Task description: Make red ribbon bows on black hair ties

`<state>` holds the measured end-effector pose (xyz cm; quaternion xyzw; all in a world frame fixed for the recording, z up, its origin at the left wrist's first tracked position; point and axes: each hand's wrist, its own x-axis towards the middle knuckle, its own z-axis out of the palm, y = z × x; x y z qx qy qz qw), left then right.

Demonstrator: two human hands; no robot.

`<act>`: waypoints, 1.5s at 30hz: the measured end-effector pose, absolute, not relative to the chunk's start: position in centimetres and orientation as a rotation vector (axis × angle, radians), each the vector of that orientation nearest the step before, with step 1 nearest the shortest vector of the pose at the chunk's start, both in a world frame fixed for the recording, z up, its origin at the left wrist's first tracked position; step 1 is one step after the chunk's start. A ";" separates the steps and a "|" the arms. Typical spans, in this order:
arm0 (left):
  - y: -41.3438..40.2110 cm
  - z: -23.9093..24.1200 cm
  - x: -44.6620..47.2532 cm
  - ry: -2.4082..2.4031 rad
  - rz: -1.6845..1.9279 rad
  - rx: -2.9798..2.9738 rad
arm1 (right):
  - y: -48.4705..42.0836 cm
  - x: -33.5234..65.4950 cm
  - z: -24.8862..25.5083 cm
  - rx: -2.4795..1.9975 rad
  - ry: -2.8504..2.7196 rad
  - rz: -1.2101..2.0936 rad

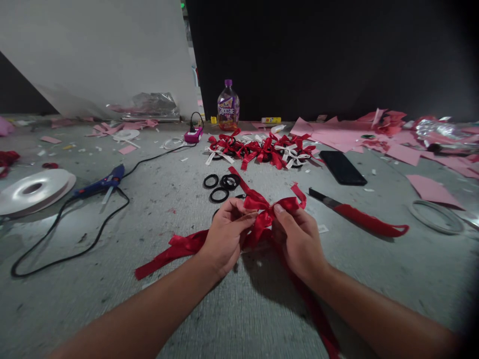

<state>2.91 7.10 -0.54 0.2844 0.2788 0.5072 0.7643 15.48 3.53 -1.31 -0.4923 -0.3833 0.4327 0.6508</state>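
Note:
A red ribbon bow (264, 212) is held up between my two hands, just above the grey surface. My left hand (229, 234) pinches the bow's left loop. On the other side, my right hand (299, 239) grips the right loop, with the thumb pressed on top near the knot. Loose red ribbon (168, 254) lies beneath my left wrist, and a long red strip (314, 309) trails under my right forearm toward the front. Just beyond my left hand lie several black hair ties (219, 194), one partly hidden by that hand.
Finished red and white bows (262, 149) lie heaped ahead. To the right are a red-handled knife (359, 217), a black phone (342, 167) and pink paper (434, 190). Leftward, a blue glue gun (103, 183) with a looping cord lies near a white ribbon spool (52, 192). A bottle (228, 107) stands behind.

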 end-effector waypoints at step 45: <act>6.5 -0.3 2.7 0.851 1.260 1.149 | 4.0 15.8 -1.7 -1.165 -0.802 0.878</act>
